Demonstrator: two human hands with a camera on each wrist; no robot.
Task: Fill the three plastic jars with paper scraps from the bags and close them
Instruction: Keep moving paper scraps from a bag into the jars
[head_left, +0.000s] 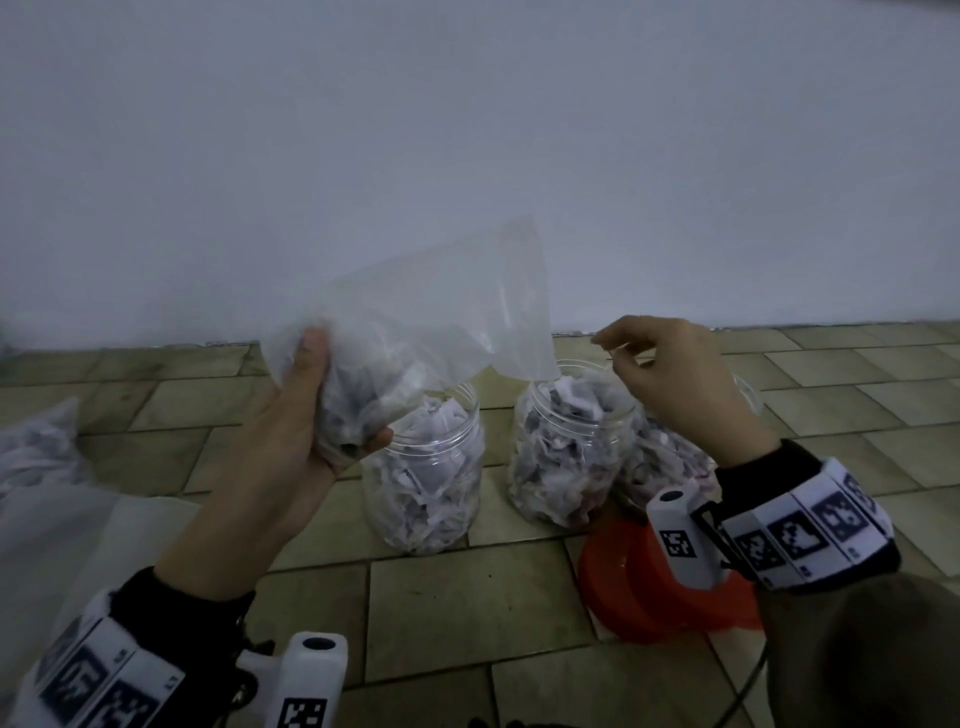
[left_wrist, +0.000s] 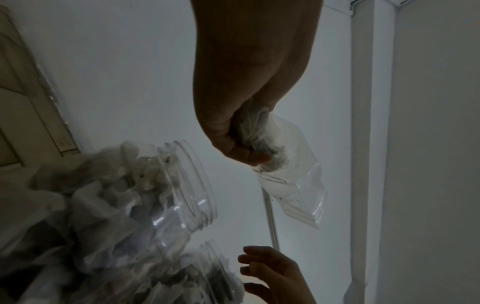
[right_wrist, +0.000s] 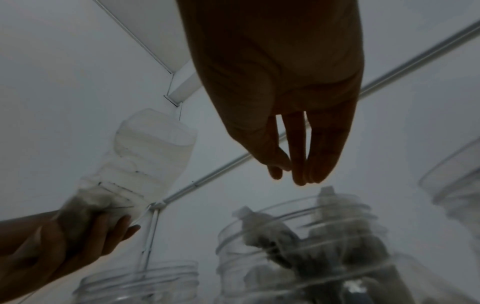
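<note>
My left hand (head_left: 343, 389) is raised and grips the bunched lower part of a clear plastic bag (head_left: 441, 312) that holds a clump of paper scraps; the bag's flat top end points up and to the right. Below it stand three open clear jars with scraps inside: the left jar (head_left: 426, 478), the middle jar (head_left: 566, 452), and the right jar (head_left: 670, 457), partly hidden by my right hand (head_left: 618, 345). That hand hovers above the middle jar (right_wrist: 298, 236), fingers loosely together, holding nothing. In the left wrist view the bag (left_wrist: 293, 185) hangs beside the left jar's mouth (left_wrist: 182, 185).
Red lids (head_left: 649, 597) lie stacked on the tiled floor (head_left: 467, 613) in front of the right jar, under my right wrist. Another bag of scraps (head_left: 36, 447) lies at the far left. A plain white wall (head_left: 467, 156) rises just behind the jars.
</note>
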